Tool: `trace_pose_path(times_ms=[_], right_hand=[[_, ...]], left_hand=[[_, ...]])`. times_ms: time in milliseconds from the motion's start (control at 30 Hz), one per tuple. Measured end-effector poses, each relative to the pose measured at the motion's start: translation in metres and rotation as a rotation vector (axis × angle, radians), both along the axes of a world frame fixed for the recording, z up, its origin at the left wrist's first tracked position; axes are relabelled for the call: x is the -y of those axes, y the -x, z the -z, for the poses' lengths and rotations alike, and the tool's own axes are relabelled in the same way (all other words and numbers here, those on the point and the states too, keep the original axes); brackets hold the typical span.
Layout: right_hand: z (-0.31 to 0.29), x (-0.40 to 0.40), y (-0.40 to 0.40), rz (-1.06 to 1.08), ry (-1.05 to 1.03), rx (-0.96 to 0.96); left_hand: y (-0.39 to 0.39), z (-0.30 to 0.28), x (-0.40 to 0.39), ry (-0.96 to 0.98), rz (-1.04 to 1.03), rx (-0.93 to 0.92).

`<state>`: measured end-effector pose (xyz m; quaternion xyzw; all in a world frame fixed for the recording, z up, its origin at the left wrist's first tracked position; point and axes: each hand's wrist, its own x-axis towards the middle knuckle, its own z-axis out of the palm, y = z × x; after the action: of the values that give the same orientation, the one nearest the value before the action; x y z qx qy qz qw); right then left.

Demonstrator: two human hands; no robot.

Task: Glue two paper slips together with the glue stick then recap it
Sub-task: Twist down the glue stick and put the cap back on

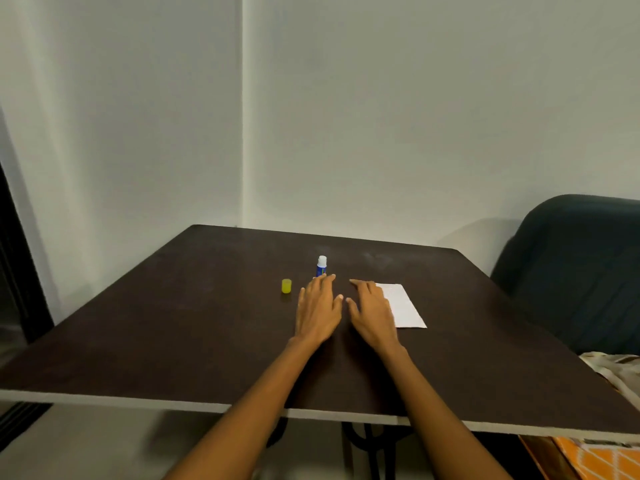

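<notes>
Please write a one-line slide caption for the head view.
Both hands, left hand and right hand, open beside uncapped glue stick, yellow cap and paper.

Dark counter (207, 323) w/ pale edge, dark green chair (575, 271) just beyond its right side, orange patterned cloth (602, 460) below its right corner.

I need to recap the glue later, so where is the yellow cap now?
In the head view the yellow cap stands on the dark table, left of the left hand and the uncapped glue stick.
</notes>
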<state>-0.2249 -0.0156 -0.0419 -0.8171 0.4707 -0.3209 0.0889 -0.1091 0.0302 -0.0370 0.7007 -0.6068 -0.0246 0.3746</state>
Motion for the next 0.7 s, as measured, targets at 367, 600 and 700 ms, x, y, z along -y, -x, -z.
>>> trace_pose_path(times_ms=[367, 600, 700], right_hand=[[-0.010, 0.040, -0.089, 0.130, -0.314, 0.177], [0.011, 0.042, -0.065, -0.037, -0.360, 0.561], [0.009, 0.038, -0.057, -0.083, -0.379, 0.737]], left_hand=[[-0.050, -0.004, 0.021, 0.054, -0.072, -0.033], [-0.039, 0.010, 0.030, 0.185, -0.006, -0.159], [-0.038, 0.011, 0.033, 0.250, 0.003, -0.141]])
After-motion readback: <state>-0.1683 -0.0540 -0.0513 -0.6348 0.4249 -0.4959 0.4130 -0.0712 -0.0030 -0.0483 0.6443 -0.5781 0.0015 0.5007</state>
